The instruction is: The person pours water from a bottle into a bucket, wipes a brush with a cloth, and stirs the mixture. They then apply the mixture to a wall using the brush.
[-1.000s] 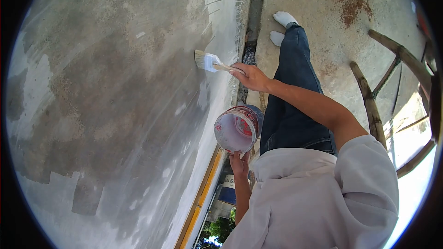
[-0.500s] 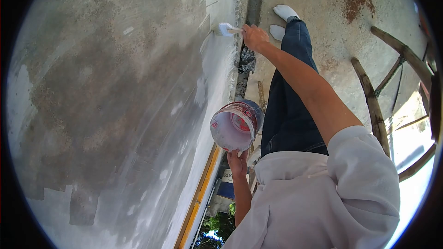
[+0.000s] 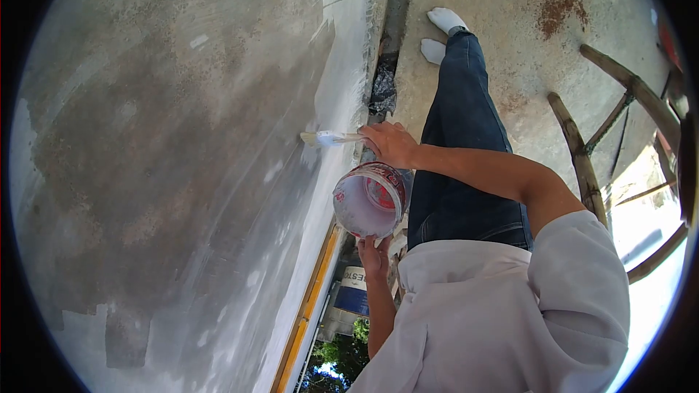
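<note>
My left hand (image 3: pixel 374 255) is closed on the lower rim of a paint bucket (image 3: pixel 393 207), whose open mouth shows pale, pinkish-white coated walls and a red patch inside. Just above the bucket in the view, my right hand (image 3: pixel 388 143) grips the handle of a paintbrush (image 3: pixel 331 138). White paint covers part of the brush, and its bristle tip is at the grey wall (image 3: pixel 182 145), beside a whitish painted strip. Whether the bristles touch the wall is hard to tell.
Wooden poles (image 3: pixel 579 142) joined in a frame stand at the right. Dark plastic (image 3: pixel 383 91) lies in the gap along the wall's base. A yellow-orange strip (image 3: pixel 309 313) and a blue-and-white container (image 3: pixel 353 291) show lower down. Reddish-brown stains mark the concrete floor (image 3: pixel 502 0).
My right hand and the brush have moved down the view along the wall, close to the bucket. The brush now points left across the grey surface. My left hand and the bucket have barely moved.
</note>
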`<control>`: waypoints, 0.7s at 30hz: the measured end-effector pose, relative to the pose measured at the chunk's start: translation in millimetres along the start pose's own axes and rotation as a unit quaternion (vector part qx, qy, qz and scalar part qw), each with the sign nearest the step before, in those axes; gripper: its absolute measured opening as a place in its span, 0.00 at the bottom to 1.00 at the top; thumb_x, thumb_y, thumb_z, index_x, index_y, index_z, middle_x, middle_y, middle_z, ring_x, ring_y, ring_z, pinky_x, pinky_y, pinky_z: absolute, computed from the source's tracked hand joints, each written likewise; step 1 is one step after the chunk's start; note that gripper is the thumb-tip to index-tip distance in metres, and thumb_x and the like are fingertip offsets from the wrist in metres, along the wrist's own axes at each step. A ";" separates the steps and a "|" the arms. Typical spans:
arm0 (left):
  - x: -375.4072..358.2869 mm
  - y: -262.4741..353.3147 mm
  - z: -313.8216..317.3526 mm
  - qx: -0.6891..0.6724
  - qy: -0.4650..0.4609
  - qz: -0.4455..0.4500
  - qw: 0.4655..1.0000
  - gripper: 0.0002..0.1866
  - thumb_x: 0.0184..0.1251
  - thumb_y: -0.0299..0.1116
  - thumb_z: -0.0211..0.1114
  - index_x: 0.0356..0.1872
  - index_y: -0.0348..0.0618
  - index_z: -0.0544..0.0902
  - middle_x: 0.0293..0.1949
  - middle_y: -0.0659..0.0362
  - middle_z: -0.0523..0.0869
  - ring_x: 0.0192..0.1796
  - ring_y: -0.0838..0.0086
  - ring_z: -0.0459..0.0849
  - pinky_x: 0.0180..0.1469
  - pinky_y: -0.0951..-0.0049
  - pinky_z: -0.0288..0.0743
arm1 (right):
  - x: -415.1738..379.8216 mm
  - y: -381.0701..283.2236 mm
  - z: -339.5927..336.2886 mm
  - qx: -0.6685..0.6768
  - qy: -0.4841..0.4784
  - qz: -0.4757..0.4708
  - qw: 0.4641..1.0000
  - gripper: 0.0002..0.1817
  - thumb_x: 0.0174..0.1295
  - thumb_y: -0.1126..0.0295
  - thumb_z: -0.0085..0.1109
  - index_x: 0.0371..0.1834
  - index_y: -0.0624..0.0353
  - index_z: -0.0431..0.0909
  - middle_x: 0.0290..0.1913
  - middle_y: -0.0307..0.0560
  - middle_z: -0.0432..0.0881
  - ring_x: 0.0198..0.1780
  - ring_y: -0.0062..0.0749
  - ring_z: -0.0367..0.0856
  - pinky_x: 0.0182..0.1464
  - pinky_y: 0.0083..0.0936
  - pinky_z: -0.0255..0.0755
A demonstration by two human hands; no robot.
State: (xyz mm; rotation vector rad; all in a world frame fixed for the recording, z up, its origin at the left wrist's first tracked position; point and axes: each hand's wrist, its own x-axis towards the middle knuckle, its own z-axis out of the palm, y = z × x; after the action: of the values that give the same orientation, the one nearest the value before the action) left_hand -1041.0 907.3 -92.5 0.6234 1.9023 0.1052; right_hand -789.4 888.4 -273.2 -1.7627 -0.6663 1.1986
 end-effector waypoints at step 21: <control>-4.1 -15.9 -11.2 -0.020 0.017 -0.014 1.000 0.24 0.66 0.22 0.56 0.64 0.33 0.67 0.64 0.51 0.73 0.66 0.60 0.76 0.69 0.54 0.77 | 72.3 26.1 -38.3 -0.020 0.202 0.046 0.978 0.18 0.77 0.63 0.47 0.67 0.50 0.70 0.41 0.58 0.77 0.40 0.58 0.82 0.43 0.49 0.77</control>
State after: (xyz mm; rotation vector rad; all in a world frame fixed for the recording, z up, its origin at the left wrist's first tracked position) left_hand -1055.7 894.1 -90.0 0.5716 1.9367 0.1361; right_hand -727.0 920.3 -322.9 -2.0120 -0.3736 0.8491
